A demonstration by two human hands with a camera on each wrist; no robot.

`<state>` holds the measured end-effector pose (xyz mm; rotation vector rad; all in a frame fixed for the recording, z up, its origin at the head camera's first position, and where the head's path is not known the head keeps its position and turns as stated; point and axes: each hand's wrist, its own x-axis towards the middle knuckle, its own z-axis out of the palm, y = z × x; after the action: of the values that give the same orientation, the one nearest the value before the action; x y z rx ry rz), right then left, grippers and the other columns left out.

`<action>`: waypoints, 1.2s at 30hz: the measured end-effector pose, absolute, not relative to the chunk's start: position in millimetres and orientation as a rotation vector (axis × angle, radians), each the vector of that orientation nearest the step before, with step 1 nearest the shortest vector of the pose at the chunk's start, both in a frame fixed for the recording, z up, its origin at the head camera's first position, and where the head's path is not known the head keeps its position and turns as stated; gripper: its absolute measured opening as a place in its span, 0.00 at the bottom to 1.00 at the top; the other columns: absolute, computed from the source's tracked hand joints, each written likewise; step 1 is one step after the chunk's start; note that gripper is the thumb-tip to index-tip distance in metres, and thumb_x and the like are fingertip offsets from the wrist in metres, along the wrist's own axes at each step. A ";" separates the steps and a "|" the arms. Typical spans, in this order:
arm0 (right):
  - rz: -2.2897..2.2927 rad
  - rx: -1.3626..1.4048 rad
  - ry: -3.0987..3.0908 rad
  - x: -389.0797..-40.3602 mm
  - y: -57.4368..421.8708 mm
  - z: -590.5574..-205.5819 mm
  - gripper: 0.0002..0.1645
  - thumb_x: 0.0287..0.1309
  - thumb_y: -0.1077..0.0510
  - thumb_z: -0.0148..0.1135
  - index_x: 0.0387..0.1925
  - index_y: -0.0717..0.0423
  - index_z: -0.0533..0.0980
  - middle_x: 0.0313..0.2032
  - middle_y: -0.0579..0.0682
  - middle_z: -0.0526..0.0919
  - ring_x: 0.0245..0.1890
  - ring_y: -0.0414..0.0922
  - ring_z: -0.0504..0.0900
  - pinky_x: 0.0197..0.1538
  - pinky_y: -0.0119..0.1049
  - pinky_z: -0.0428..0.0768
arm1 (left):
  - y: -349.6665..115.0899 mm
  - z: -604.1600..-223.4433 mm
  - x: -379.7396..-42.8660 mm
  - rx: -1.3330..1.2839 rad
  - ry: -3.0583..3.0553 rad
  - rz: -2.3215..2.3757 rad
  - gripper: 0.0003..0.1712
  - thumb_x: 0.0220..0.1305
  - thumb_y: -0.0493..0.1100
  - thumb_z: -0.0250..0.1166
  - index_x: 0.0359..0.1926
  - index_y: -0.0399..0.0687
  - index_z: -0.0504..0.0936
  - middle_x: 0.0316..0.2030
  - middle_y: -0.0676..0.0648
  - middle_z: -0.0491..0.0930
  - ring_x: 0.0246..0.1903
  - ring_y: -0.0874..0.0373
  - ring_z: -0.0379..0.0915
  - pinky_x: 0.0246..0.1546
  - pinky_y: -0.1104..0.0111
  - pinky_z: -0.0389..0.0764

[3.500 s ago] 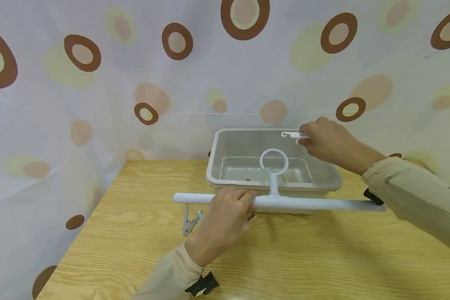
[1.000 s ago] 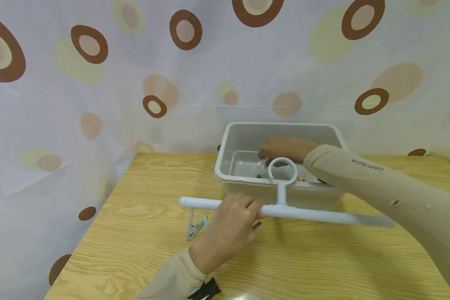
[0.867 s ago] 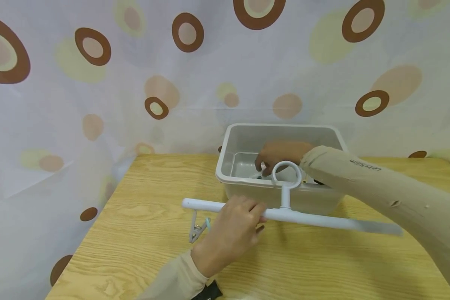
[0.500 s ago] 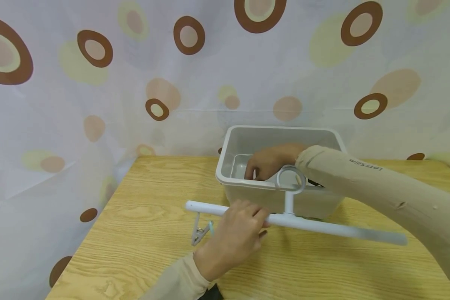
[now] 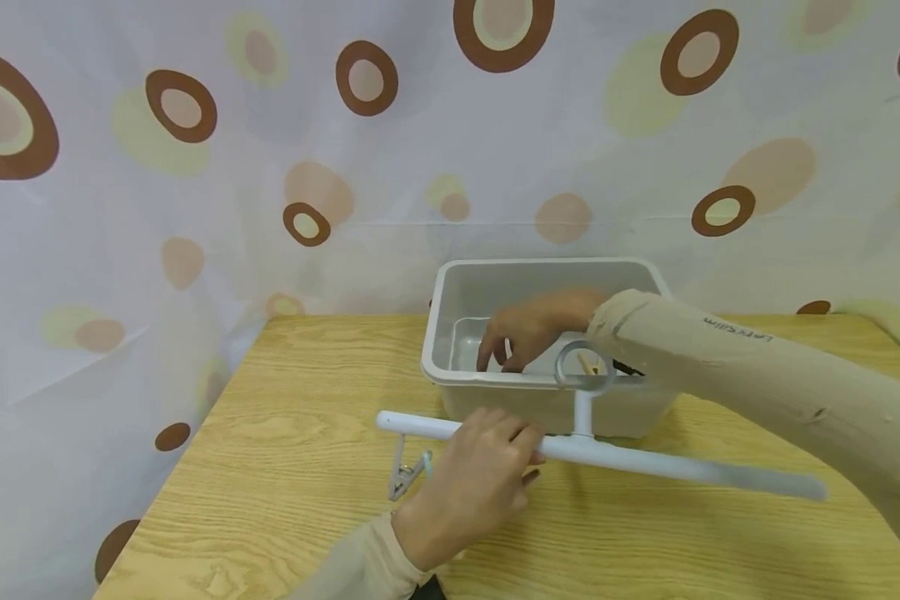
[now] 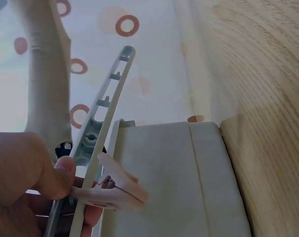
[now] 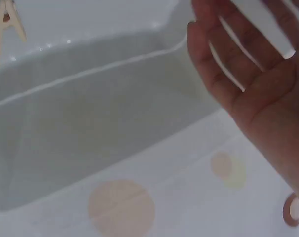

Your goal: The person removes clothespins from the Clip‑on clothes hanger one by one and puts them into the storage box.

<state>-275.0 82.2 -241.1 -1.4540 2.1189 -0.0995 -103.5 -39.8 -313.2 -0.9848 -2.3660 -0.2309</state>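
Observation:
In the head view, my left hand (image 5: 476, 475) grips the bar of a white clothes hanger (image 5: 645, 462) above the table. The hanger has a round hook, and a grey clip (image 5: 405, 477) hangs below the bar's left part. The left wrist view shows the bar's hollow underside and a pinkish clip (image 6: 117, 190) beside my thumb. My right hand (image 5: 525, 332) reaches down into a grey plastic bin (image 5: 525, 407), fingers apart and pointing to its floor. In the right wrist view its fingertips lie partly out of frame, and nothing is seen held.
A light wooden clothespin (image 7: 9, 27) lies in the bin, right of my right hand in the head view. The bin stands at the back of the wooden table (image 5: 300, 417), against a patterned curtain (image 5: 390, 167).
The right hand has carried a small white piece with a looped end into the bin; it no longer shows. That hand has shifted left inside. The hanger's right end has dipped.

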 end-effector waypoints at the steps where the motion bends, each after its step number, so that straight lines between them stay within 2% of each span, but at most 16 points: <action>1: -0.103 -1.447 2.163 -274.5 86.3 -237.1 0.16 0.60 0.64 0.59 0.50 0.58 0.80 0.40 0.54 0.84 0.41 0.49 0.82 0.45 0.39 0.80 | -39.3 -313.2 -102.9 -0.983 -2.361 -0.240 0.11 0.48 0.42 0.76 0.31 0.48 0.82 0.28 0.54 0.81 0.30 0.60 0.76 0.34 0.71 0.74; 3: -0.117 -1.423 2.275 -273.2 96.7 -225.3 0.17 0.62 0.61 0.59 0.52 0.59 0.78 0.41 0.55 0.83 0.42 0.51 0.82 0.46 0.42 0.80 | -38.7 -313.1 -102.8 -0.975 -2.353 -0.258 0.11 0.48 0.41 0.75 0.31 0.47 0.82 0.28 0.54 0.81 0.30 0.60 0.76 0.35 0.70 0.74; 6: -0.174 -1.447 2.432 -268.7 115.8 -204.4 0.13 0.63 0.62 0.58 0.49 0.58 0.79 0.40 0.54 0.84 0.40 0.51 0.83 0.46 0.45 0.80 | -39.5 -311.8 -103.5 -0.962 -2.341 -0.276 0.11 0.48 0.40 0.75 0.32 0.46 0.82 0.28 0.53 0.81 0.30 0.60 0.76 0.35 0.70 0.74; 12: -0.267 -1.549 2.656 -244.5 150.2 -177.0 0.10 0.63 0.65 0.59 0.44 0.56 0.81 0.35 0.47 0.84 0.36 0.43 0.82 0.42 0.43 0.80 | -41.4 -309.7 -107.2 -0.951 -2.314 -0.271 0.10 0.49 0.40 0.75 0.32 0.44 0.82 0.28 0.52 0.81 0.29 0.59 0.76 0.33 0.69 0.73; 16: -0.319 -1.614 2.772 -223.4 166.2 -174.2 0.10 0.62 0.67 0.59 0.43 0.56 0.82 0.37 0.47 0.85 0.35 0.41 0.83 0.40 0.42 0.81 | -41.4 -308.0 -107.6 -0.948 -2.308 -0.299 0.10 0.49 0.39 0.74 0.33 0.43 0.83 0.29 0.51 0.82 0.30 0.59 0.77 0.33 0.69 0.74; 22: -0.355 -1.558 2.999 -192.7 179.7 -180.8 0.09 0.60 0.67 0.61 0.41 0.58 0.82 0.38 0.49 0.86 0.34 0.44 0.84 0.38 0.42 0.81 | -41.9 -305.3 -106.1 -0.934 -2.317 -0.364 0.10 0.51 0.37 0.74 0.35 0.40 0.84 0.31 0.49 0.84 0.31 0.59 0.78 0.35 0.69 0.76; 28: -0.329 -1.494 3.256 -156.3 188.4 -206.7 0.04 0.56 0.65 0.65 0.34 0.55 0.80 0.25 0.42 0.78 0.21 0.37 0.71 0.24 0.36 0.73 | -42.3 -302.8 -105.7 -0.919 -2.312 -0.397 0.10 0.50 0.35 0.74 0.35 0.39 0.84 0.30 0.48 0.83 0.31 0.58 0.78 0.36 0.68 0.77; 31: -0.347 -1.488 3.325 -140.7 190.8 -222.1 0.00 0.58 0.62 0.64 0.32 0.55 0.80 0.24 0.42 0.77 0.21 0.37 0.72 0.23 0.36 0.73 | -42.3 -300.4 -106.2 -0.913 -2.301 -0.397 0.10 0.48 0.35 0.75 0.32 0.40 0.82 0.29 0.49 0.82 0.31 0.57 0.77 0.35 0.68 0.77; 36: -0.375 -1.365 3.366 -121.6 188.0 -242.0 0.14 0.69 0.51 0.54 0.36 0.56 0.80 0.30 0.46 0.81 0.29 0.45 0.80 0.29 0.44 0.80 | -39.0 -294.9 -106.7 -0.913 -2.277 -0.398 0.11 0.48 0.36 0.75 0.30 0.43 0.80 0.28 0.50 0.81 0.30 0.57 0.77 0.35 0.67 0.77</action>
<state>-121.6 188.0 -242.0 -1.3651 3.3656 -0.3748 -106.7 -39.0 -294.9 -0.9127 -2.2772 -0.3978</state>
